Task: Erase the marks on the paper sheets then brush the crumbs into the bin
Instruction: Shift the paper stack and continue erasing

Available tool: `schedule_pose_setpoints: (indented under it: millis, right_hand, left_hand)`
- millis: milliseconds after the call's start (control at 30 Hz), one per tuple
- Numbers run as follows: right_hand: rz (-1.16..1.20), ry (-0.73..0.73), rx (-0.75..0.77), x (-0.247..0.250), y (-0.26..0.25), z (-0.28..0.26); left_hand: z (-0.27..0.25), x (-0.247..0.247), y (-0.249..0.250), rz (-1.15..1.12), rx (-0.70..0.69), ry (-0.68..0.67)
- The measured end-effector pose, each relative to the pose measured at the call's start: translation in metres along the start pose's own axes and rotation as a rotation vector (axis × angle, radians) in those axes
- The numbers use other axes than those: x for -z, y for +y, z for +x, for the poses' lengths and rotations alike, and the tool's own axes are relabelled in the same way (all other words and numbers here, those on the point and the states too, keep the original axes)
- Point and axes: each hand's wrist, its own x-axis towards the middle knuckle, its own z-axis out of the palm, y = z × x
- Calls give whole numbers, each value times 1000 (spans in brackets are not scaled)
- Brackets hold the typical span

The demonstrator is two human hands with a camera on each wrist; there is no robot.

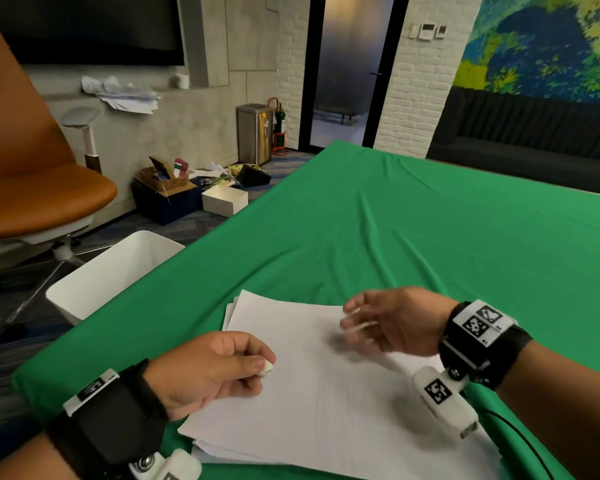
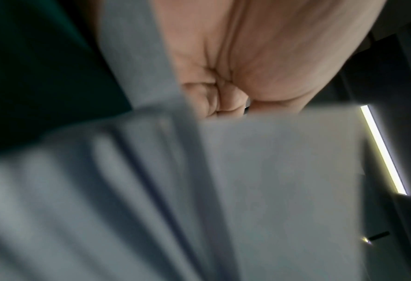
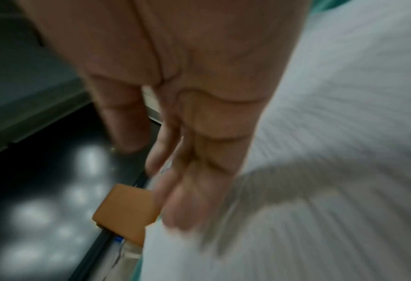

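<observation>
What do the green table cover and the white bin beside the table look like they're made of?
The green table cover looks like thin woven fabric with a matte finish: it lies in soft folds and wrinkles. The white bin seems to be rigid plastic, smooth and slightly satin, with thin straight walls and rounded corners, though that is less certain.

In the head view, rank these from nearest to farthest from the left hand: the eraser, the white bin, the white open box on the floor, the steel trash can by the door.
From the left hand:
1. Eraser, pinched at its fingertips.
2. White bin, on the floor off the table's left edge.
3. White open box, on the floor further back.
4. Steel trash can, by the far wall beside the door.
</observation>
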Motion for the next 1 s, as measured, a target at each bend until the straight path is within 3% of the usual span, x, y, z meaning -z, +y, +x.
schedule_pose_setpoints:
  millis: [33,67,167,200,267,367,433,533,1000]
  right_hand:
    - [-56,-26,-65,-2,3,1]
    - [-134,54,-69,1,2,6]
    - [-615,556,184,19,-15,16]
    - [-828,618,238,21,-23,14]
    - [-1254,567,217,23,-30,8]
    - [-1687,413,-77,15,-21,-1]
    - [-1752,405,-135,11,-15,-4]
    - [-1707,421,-97,14,-13,-8]
    - [-1637,456,-148,11,-4,-19]
  left_hand:
    - [0,0,0,-1,-4,-1]
    - [0,0,0,-2,-5,3]
    - [0,0,0,15,-3,15]
    - [0,0,0,17,-6,20]
    - [-1,-3,-1,22,-23,34]
    - [-3,-7,2,147,-78,99]
    - [-3,-9,7,287,-130,144]
    - [-1,-3,12,382,-173,186]
    - [-4,8,11,298,-34,172]
